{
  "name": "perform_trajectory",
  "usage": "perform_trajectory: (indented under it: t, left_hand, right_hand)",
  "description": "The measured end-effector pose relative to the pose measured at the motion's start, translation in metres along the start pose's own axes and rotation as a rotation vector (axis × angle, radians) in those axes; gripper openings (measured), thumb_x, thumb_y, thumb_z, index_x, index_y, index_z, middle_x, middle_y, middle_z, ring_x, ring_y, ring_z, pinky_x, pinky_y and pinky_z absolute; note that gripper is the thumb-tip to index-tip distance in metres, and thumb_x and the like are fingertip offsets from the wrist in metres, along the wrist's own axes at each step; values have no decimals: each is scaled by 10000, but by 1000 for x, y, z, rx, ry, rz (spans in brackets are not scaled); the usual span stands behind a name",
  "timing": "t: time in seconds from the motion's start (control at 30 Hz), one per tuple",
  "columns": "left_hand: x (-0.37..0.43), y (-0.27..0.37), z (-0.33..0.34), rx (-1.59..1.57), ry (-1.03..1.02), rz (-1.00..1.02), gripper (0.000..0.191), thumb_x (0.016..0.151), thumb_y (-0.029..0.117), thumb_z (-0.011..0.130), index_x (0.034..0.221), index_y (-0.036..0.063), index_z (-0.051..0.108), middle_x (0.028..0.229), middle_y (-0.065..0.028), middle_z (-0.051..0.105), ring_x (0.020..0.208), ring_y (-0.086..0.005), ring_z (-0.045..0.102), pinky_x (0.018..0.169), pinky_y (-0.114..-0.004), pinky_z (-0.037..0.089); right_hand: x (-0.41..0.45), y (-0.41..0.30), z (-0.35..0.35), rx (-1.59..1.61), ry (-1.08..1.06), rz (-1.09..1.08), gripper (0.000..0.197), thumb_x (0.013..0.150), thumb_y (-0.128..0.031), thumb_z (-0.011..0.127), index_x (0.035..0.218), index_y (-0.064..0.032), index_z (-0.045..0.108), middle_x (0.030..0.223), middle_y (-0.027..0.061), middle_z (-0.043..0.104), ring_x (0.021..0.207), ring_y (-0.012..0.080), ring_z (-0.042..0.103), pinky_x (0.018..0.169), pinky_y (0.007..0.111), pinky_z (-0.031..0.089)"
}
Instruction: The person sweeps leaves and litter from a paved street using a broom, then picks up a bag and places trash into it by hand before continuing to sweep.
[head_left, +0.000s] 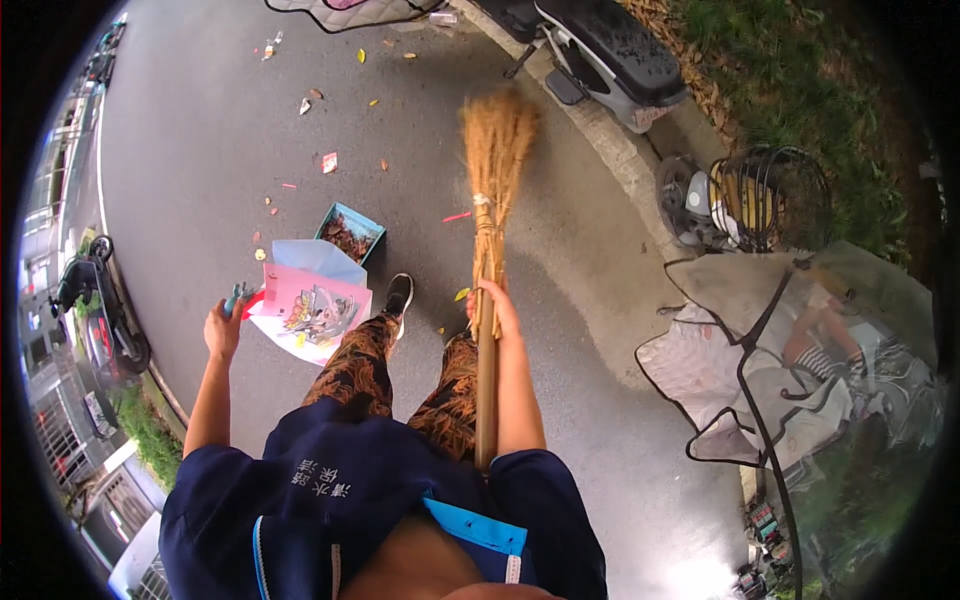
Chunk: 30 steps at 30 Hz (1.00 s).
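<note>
My right hand (495, 304) is closed around the wooden handle of a straw broom (499, 150), just below its bound bristles. The bristles point away from me over the asphalt and look slightly blurred. On the other side, my left hand (225, 330) grips a teal handle (238, 294) with a red part beside it. A printed pink and white plastic bag (311, 307) hangs next to this hand. Beyond the bag is a blue dustpan (375, 232) with dry brown leaves in it; the bag hides part of it, and how it joins the teal handle cannot be told.
Litter, including a red and white wrapper (330, 163), and yellow leaves (361, 55) dot the asphalt. Along the right kerb (615, 169) stand a parked scooter (622, 52), another with a basket (780, 195), and one under a clear rain cover (765, 300). A dark scooter (101, 315) stands at left.
</note>
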<state>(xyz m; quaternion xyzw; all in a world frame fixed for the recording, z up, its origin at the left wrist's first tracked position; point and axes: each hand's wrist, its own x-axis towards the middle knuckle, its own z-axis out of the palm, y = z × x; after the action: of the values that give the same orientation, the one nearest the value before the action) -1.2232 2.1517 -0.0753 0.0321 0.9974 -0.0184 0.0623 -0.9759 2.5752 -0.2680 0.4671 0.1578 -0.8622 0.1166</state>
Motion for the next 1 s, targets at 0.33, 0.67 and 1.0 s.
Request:
perform_trajectory:
  t: [0.33,0.67,1.0]
  left_hand:
    - [11,-6,-17,-26,-86,-68,430,810,450,601,780,22,571,645,-194,580,660,-395,584,576,-448,443]
    - [18,-85,-10,-191,-133,-120,394,793,372,656,708,8,534,574,-188,513,535,-376,499,509,-406,402]
    - [26,-119,-11,-380,-64,-268,426,776,387,676,677,2,523,540,-165,481,480,-311,465,497,-394,390]
  right_hand:
    - [-63,-21,12,-49,173,-70,378,790,-366,609,898,-10,540,727,83,579,531,161,550,486,282,485]
    - [9,52,101,-111,57,116,347,796,-301,626,1017,-73,488,709,94,581,540,171,577,489,290,505]
    - [-34,-28,208,-304,72,-95,668,795,-219,636,1344,-246,257,771,120,572,559,187,569,468,309,490]
